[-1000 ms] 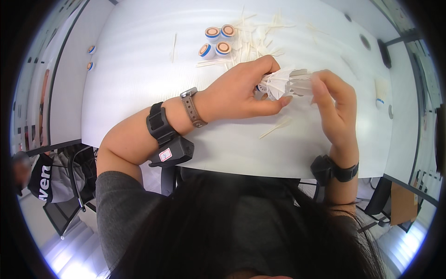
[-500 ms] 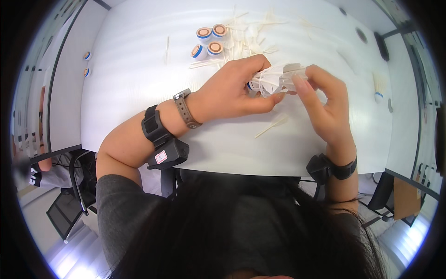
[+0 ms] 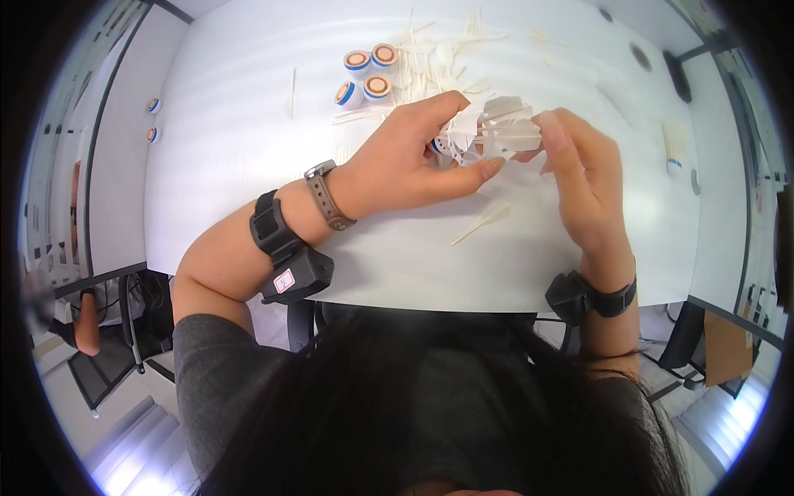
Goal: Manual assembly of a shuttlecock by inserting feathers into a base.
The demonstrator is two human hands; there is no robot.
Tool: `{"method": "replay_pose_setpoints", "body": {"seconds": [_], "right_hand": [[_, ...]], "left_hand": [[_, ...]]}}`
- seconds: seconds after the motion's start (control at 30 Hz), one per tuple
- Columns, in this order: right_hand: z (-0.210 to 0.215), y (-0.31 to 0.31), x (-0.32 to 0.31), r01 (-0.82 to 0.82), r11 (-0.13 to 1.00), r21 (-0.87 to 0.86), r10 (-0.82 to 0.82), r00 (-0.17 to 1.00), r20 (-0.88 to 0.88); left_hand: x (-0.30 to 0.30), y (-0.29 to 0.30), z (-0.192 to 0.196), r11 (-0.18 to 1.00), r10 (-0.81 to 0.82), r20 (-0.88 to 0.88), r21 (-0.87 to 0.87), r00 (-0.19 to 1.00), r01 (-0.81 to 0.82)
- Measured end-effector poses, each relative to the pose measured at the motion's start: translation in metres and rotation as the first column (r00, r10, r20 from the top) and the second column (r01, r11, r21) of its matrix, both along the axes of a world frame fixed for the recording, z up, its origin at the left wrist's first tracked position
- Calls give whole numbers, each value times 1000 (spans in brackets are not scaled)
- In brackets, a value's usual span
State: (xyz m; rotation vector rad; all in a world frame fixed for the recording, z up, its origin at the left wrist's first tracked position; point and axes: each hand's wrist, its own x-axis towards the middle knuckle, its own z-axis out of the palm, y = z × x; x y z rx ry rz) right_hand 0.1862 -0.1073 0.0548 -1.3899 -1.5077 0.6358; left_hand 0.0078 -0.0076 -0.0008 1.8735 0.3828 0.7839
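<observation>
My left hand [image 3: 413, 149] is closed round the blue-banded base of a shuttlecock [image 3: 445, 147], its thumb in front and fingers behind. White feathers fan out from that base toward the right. Several broad feather vanes [image 3: 511, 132] stand between my two hands. My right hand [image 3: 583, 169] pinches at the vane tips with thumb and fingers; how many feathers it grips is partly hidden. A single loose feather [image 3: 482, 223] lies on the white table just below my hands.
Several shuttlecock bases with blue bands [image 3: 378, 87] stand beyond my left hand, beside a scattered pile of feathers [image 3: 426, 70]. Two small bases [image 3: 152, 135] sit by the left partition. A feather bundle with a blue band [image 3: 675, 153] lies at the right. One stem [image 3: 293, 93] lies alone.
Both hands have stayed close together over the table. The feathers between them have turned and spread, and my right fingers have shifted slightly on the vane tips.
</observation>
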Motion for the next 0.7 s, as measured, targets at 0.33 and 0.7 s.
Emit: {"method": "replay_pose_setpoints", "body": {"seconds": [0.33, 0.7], "right_hand": [[-2, 3, -3, 7, 1000, -13, -8, 999, -50], [-2, 0, 4, 36, 999, -12, -36, 999, -7]], "left_hand": [[-9, 3, -2, 985, -25, 23, -171, 999, 28], [-5, 1, 2, 990, -89, -126, -117, 988, 74]]}}
